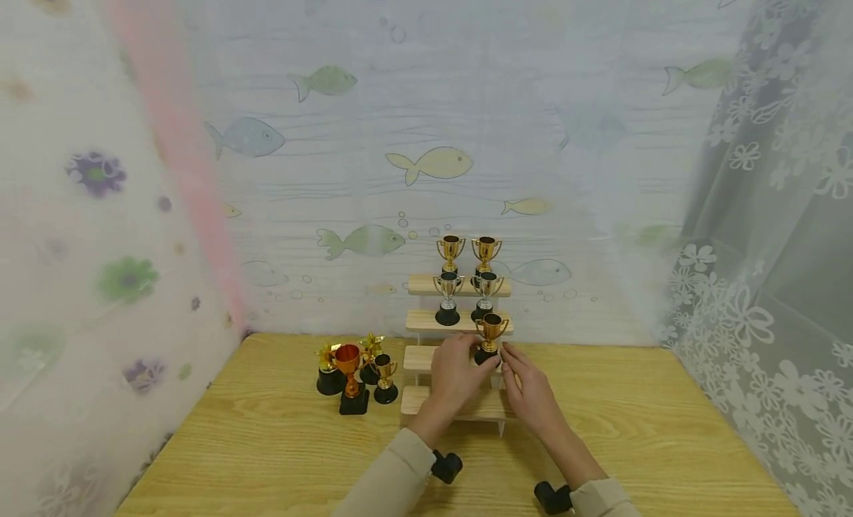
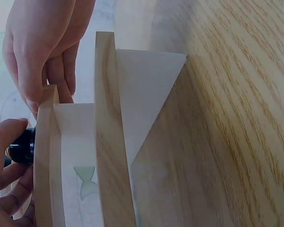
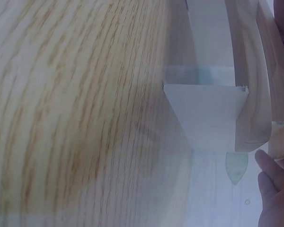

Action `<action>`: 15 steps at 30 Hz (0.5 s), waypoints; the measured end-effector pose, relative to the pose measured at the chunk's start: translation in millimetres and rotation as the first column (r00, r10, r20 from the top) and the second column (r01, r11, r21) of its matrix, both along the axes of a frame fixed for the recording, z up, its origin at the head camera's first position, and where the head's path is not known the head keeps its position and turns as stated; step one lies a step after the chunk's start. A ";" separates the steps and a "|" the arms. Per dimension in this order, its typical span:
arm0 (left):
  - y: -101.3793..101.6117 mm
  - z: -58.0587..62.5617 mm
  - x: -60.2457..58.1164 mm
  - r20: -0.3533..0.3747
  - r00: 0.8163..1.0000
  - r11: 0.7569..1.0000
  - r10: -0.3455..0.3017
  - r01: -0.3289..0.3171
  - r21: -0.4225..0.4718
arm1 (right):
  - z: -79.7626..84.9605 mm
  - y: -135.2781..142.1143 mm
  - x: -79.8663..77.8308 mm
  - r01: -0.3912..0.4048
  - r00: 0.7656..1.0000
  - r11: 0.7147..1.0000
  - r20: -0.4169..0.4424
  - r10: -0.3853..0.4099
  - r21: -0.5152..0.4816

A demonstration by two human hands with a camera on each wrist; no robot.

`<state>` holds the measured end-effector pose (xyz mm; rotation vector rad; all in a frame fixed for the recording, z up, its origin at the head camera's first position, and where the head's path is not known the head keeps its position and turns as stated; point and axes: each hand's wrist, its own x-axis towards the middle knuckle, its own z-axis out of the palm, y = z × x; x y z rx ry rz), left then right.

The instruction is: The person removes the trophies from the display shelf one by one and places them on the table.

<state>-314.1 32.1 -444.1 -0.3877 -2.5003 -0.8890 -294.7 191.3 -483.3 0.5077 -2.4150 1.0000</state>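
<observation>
A small gold trophy cup [image 1: 492,327] with a black base stands near the right end of the third step down on a wooden display rack [image 1: 418,359]. My left hand [image 1: 458,372] pinches its base between thumb and fingers; the black base [image 2: 24,145] shows between them in the left wrist view. Beside it, my right hand [image 1: 529,391] has its fingers extended against the right end of that step. Two silver trophies [image 1: 449,286] occupy the step above, and two gold trophies [image 1: 450,249] the top one.
Left of the rack, on the wood-grain table [image 1: 266,428], stand an orange-red trophy [image 1: 349,361], a small gold trophy [image 1: 384,369] and two star-topped trophies [image 1: 329,358]. Behind the rack hangs a fish-patterned curtain [image 1: 506,95]. The lowest step [image 1: 416,400] lies under my wrists.
</observation>
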 end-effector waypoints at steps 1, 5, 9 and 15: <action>0.1 0.2 0.2 -0.001 1.000 1.000 0.001 -0.001 0.000 | -0.1 0.0 0.0 0.000 1.000 1.000 -0.001 0.000 0.000; 0.1 -0.4 0.2 -0.011 1.000 1.000 0.005 -0.005 -0.007 | -0.3 -0.1 0.4 0.004 1.000 1.000 0.006 -0.004 0.001; 0.0 -1.2 -0.4 -0.013 1.000 1.000 0.002 -0.002 -0.010 | 0.1 -0.2 1.1 0.007 1.000 1.000 0.017 -0.007 0.003; -1.5 0.6 0.4 -0.004 0.999 0.999 -0.037 0.037 0.027 | 0.8 0.1 1.3 0.004 1.000 1.000 0.027 -0.004 0.003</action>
